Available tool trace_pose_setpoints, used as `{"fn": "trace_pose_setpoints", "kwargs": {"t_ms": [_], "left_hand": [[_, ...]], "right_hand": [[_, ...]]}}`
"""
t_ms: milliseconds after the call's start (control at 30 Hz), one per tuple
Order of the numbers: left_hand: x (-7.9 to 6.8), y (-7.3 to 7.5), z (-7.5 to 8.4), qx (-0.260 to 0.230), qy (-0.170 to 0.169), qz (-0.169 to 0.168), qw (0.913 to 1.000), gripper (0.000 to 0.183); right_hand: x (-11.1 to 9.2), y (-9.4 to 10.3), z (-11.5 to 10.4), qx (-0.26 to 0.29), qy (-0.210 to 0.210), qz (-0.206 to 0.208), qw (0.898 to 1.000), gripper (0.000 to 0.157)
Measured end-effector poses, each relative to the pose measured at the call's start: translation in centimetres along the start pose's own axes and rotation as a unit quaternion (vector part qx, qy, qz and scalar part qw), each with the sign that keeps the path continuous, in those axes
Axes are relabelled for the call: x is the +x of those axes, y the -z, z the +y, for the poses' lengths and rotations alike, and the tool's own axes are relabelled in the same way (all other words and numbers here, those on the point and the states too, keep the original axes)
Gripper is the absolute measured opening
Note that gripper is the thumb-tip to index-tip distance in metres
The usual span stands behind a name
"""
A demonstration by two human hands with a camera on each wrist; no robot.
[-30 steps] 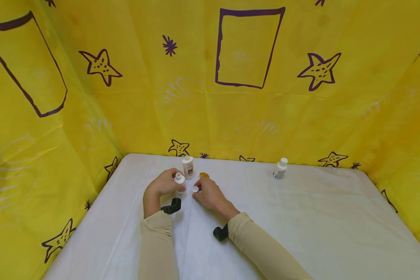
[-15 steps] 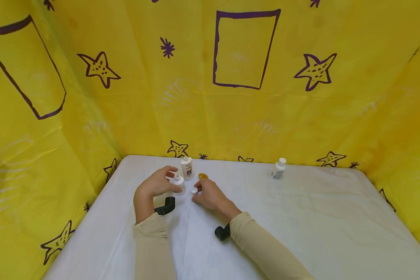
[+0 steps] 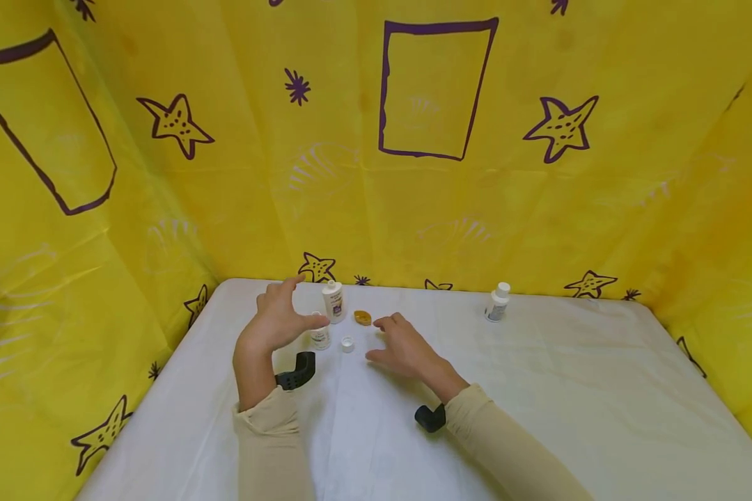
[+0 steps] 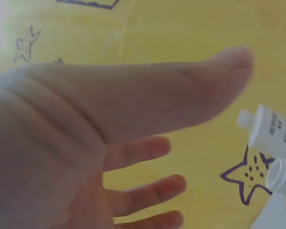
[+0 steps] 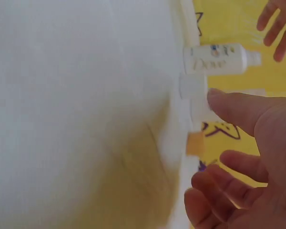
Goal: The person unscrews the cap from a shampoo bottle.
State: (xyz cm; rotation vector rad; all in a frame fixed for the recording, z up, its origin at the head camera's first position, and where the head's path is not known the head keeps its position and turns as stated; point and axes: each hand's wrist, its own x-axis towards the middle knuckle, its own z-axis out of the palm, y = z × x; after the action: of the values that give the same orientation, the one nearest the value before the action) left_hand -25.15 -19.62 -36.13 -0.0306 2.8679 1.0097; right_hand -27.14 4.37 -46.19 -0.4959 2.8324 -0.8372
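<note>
In the head view a small white bottle stands uncapped on the table; its bare neck shows in the left wrist view. My left hand is spread beside it, holding nothing, and its thumb covers the bottle's top in the head view. A white cap lies to the right of that bottle. My right hand has loose fingers, apart from the cap. Just behind stand a taller cream bottle and a low orange-yellow piece, perhaps a cap.
A third white bottle, with its cap on, stands at the back right. White cloth covers the table. Yellow printed sheets hang round its back and sides.
My left hand has let go of the small bottle and drawn back to the left. The right hand has released the white cap onto the table and shifted right.
</note>
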Motion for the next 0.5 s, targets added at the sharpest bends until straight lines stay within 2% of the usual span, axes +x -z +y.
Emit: {"fn": "trace_pose_setpoints", "kwargs": {"t_ms": [133, 233, 400, 500], "left_hand": [[-0.1, -0.3, 1.3, -0.025, -0.037, 0.048, 0.9978, 0.1], [0.2, -1.1, 2.1, -0.061, -0.075, 0.089, 0.9913, 0.097], [1.3, -3.4, 4.0, -0.103, -0.132, 0.143, 0.9755, 0.094], [1.8, -5.3, 5.4, -0.102, -0.16, 0.148, 0.9707, 0.098]], "right_hand": [[-1.2, 2.0, 1.4, -0.031, -0.003, 0.04, 0.999, 0.062], [-2.1, 3.6, 2.4, -0.054, -0.004, 0.077, 0.996, 0.062], [-3.4, 5.6, 4.1, -0.109, 0.01, 0.135, 0.985, 0.065], [-4.1, 6.7, 5.1, -0.137, 0.019, 0.167, 0.976, 0.067]]}}
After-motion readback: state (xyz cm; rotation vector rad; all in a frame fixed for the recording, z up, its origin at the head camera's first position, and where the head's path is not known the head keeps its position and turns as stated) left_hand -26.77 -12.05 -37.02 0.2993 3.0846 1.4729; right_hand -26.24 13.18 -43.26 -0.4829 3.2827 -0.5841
